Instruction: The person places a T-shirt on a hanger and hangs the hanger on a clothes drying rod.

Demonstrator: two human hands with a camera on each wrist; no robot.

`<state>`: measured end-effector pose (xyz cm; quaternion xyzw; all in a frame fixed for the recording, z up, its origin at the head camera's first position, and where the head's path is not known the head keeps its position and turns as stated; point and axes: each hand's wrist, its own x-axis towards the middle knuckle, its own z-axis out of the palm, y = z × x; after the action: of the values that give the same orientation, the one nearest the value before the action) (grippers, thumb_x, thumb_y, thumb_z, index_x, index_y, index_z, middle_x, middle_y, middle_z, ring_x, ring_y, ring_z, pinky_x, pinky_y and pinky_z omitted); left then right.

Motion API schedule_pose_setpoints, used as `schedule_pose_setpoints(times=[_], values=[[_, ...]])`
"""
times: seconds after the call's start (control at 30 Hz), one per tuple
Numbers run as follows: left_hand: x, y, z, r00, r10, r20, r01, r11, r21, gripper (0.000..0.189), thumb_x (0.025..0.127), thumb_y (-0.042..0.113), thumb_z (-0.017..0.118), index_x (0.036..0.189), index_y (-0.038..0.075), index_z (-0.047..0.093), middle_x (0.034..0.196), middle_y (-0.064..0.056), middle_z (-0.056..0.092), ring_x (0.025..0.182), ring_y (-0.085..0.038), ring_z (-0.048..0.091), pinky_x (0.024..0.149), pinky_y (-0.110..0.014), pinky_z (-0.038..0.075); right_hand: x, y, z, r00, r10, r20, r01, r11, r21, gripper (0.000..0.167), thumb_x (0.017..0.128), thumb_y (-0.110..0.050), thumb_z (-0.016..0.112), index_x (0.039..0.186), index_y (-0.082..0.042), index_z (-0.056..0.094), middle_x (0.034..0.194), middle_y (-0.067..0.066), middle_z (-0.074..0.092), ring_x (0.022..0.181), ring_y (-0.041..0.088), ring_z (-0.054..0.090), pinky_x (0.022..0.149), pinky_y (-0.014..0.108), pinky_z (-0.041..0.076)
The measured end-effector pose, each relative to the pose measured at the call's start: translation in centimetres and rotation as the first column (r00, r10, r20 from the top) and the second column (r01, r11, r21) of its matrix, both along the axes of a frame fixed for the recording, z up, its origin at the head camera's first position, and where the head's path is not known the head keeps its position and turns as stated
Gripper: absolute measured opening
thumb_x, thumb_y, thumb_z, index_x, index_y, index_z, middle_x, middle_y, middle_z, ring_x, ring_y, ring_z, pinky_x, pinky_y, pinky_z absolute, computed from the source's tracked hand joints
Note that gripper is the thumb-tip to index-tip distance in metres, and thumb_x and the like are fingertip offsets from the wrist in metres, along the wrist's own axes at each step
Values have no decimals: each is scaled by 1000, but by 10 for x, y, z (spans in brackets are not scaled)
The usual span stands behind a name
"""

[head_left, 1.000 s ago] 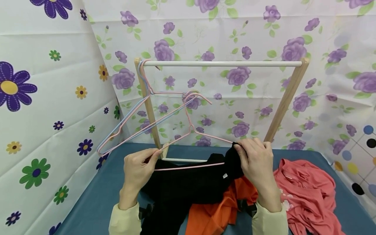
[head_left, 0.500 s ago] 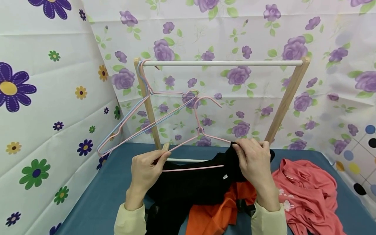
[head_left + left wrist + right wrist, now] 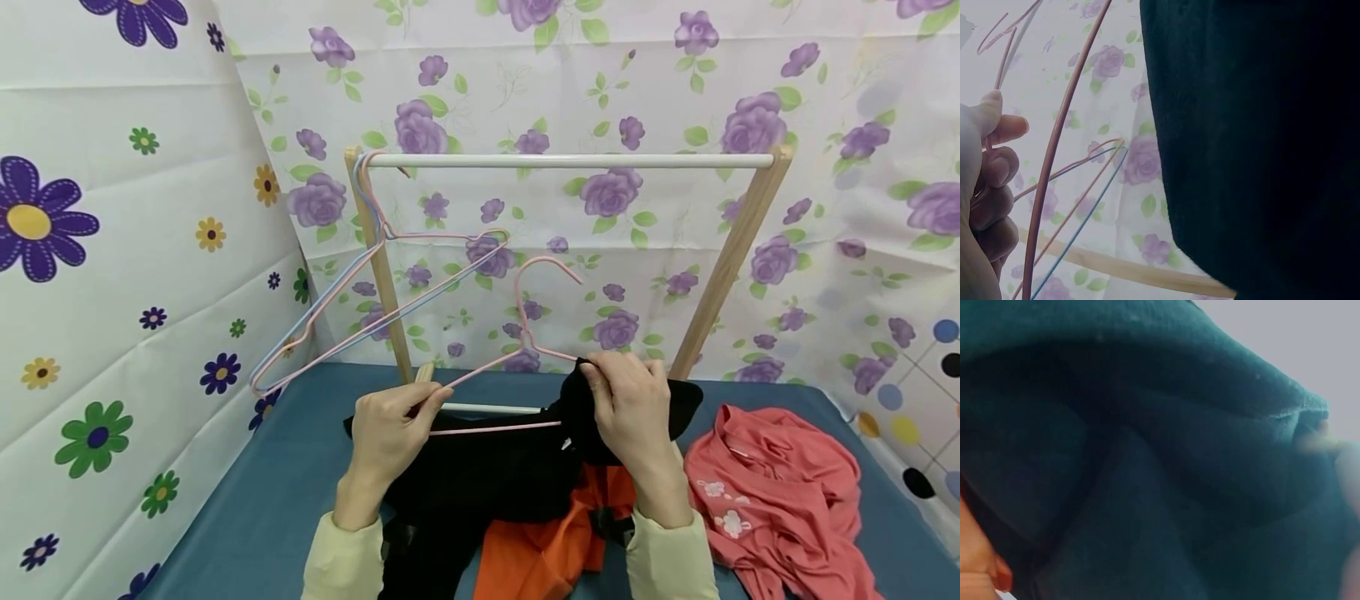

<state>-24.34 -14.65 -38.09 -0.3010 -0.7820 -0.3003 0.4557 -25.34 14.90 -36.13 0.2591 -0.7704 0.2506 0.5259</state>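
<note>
My left hand (image 3: 390,437) pinches the left shoulder of a pink hanger (image 3: 495,429) between thumb and fingers. The left wrist view shows that hand (image 3: 988,206) at the left edge, with the hanger's bar (image 3: 1054,144) crossing beside it. A black garment (image 3: 487,475) hangs below the hanger, its edge bunched over the hanger's right shoulder. There my right hand (image 3: 633,417) grips the cloth, the hanger's right end hidden inside. Dark folds of the garment (image 3: 1147,462) fill most of the right wrist view. The hanger's hook points up and right.
A wood-and-white rack (image 3: 570,161) stands behind. At its left end hang a pink hanger and a blue hanger (image 3: 288,337), close to the held one. On the blue surface (image 3: 247,500) lie an orange garment (image 3: 525,554) and, to the right, a coral garment (image 3: 787,492).
My left hand and the hanger have moved right, the hook shifting right and slightly down. My right hand has come a little left, and more black cloth shows beyond it.
</note>
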Motion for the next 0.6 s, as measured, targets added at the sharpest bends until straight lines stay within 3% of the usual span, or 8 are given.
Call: schedule_pose_setpoints(times=[0.1,0.27,0.33,0.5,0.6], values=[[-2,2,-1,1000,7,0,-7,1000,-7,19,92,30,69,83,15,76,54,10,52,42,0,32,40,-19,22,-3,-2,-2,1000,9,28,-9,1000,-6,41,103,-39,46,89,-7,67,79,6,66,65,25,55,63,39,29],[-2,4,-3,1000,14,2,-14,1000,-13,8,85,21,76,85,13,77,58,9,58,42,0,36,40,-19,25,-4,-5,-4,998,9,56,-9,1000,-6,41,103,-40,46,90,-8,67,81,6,67,68,23,56,62,37,30],[-3,6,-4,1000,11,2,-11,1000,-17,10,87,23,75,86,14,77,61,8,61,43,0,38,40,-19,26,-4,-6,-4,998,5,55,-5,1000,-9,41,103,-40,46,90,-8,67,81,5,67,68,23,56,62,37,30],[-3,12,-7,1000,-12,17,13,1000,-25,33,98,41,59,87,16,77,60,8,60,43,0,37,40,-18,26,-2,-7,-4,999,-8,48,8,1000,-3,38,103,-38,47,90,-9,68,81,5,66,67,24,56,61,36,29],[-4,14,-10,999,-29,30,29,999,-23,37,99,43,55,87,15,77,60,8,60,43,0,37,40,-18,26,-1,-7,-4,999,-14,38,13,1000,5,36,103,-36,48,90,-9,68,81,5,66,67,24,55,61,36,29]])
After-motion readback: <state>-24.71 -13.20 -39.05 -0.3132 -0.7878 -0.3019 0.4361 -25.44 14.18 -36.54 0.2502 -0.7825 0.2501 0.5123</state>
